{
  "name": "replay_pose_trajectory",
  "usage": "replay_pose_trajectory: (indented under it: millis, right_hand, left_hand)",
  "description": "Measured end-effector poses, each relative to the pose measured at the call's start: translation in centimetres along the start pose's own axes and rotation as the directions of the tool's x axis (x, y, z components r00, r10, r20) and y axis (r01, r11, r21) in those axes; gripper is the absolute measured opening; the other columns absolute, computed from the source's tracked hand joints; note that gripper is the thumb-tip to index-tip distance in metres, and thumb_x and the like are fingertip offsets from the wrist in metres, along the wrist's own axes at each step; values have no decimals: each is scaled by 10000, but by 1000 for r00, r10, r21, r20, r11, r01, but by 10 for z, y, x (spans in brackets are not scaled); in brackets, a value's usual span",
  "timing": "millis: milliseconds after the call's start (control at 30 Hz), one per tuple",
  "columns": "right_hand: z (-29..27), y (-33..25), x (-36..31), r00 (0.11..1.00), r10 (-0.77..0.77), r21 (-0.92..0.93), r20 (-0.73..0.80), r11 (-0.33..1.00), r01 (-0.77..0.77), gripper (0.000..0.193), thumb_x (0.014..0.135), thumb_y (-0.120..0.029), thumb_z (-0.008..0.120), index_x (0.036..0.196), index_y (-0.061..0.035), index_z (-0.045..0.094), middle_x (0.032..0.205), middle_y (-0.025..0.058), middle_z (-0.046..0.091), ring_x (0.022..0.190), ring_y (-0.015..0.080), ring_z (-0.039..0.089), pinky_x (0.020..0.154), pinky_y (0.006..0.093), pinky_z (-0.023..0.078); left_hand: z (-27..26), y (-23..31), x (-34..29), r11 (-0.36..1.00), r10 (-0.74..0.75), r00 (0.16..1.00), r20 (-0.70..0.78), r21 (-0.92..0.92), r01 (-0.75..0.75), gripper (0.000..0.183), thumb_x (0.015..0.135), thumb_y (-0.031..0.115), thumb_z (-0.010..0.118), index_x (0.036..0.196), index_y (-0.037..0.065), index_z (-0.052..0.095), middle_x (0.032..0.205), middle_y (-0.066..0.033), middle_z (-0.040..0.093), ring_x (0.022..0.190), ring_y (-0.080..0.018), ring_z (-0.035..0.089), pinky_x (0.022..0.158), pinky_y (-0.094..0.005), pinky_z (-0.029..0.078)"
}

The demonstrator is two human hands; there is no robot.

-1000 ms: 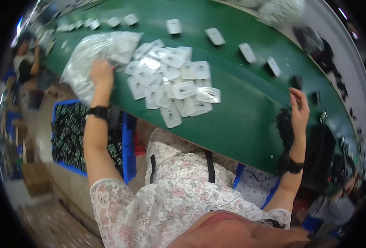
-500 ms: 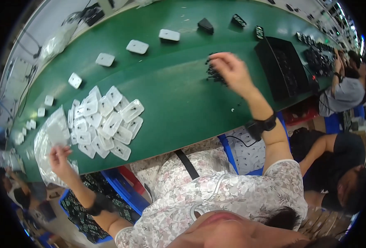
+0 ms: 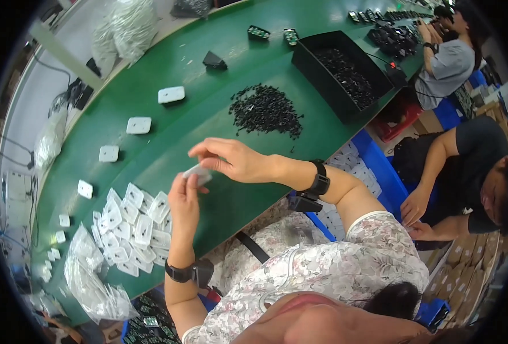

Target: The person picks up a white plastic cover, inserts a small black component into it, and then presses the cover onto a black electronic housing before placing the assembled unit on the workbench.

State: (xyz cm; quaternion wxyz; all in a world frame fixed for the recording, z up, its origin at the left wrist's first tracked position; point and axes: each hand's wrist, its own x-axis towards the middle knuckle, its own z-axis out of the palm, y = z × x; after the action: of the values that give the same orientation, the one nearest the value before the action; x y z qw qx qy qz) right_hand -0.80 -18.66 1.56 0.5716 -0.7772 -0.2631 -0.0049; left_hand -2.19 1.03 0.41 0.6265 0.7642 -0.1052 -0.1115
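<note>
Over the middle of the green table (image 3: pixel 219 212), my left hand (image 3: pixel 184 200) pinches a small white plastic cover (image 3: pixel 198 171) between thumb and fingers. My right hand (image 3: pixel 239 162) meets it from the right, fingers curled and thumb by the cover's edge. Anything tiny between those fingertips is hidden. Left of my left hand lies a heap of white plastic covers (image 3: pixel 129 229), several with a small dark piece in the middle. Beyond my right hand spreads a pile of tiny black parts (image 3: pixel 265 112).
A black bin (image 3: pixel 314 69) of small black parts stands at the right. Along the far side runs a curved row of white cases (image 3: pixel 171 94). Clear plastic bags (image 3: pixel 88 281) lie at the left edge. Two people work to the right, near blue crates (image 3: pixel 374 155).
My left hand has come in from the plastic bag and now holds a white cover. My right hand has left the black parts and joined it. The view has turned.
</note>
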Motion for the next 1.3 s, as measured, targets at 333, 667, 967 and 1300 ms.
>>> replay_pose_trajectory:
  millis: [333,667,967,1300]
  right_hand:
    - [-69,68,0,971,-239,-982,9,181,54,172,735,-172,580,877,-78,556,907,65,518,885,216,508,747,337,394]
    - [-101,69,3,977,-181,-980,-113,183,-79,52,716,-111,584,760,-84,583,834,55,516,846,211,501,707,307,389]
    - [-72,34,34,991,10,-874,-134,470,-122,142,734,-44,575,864,0,542,789,172,633,777,342,649,652,405,531]
    - [12,-10,42,996,-51,-19,-74,999,49,195,844,-126,586,945,-22,456,693,134,638,669,312,633,582,393,454]
  left_hand:
    - [13,6,23,981,-23,989,-143,-195,-5,208,909,114,589,1067,-12,542,904,-72,601,609,-111,537,533,-191,383]
    - [-3,-18,31,994,-55,995,-88,-98,46,186,916,160,589,1027,24,527,825,-56,577,600,-102,560,506,-208,414]
    - [17,4,25,977,144,939,-314,-107,-185,145,911,110,581,999,-6,582,776,-38,547,529,-56,504,407,-169,367]
    - [13,-3,22,964,258,899,-355,39,-262,88,914,24,545,981,4,599,795,-26,537,531,-52,501,413,-167,372]
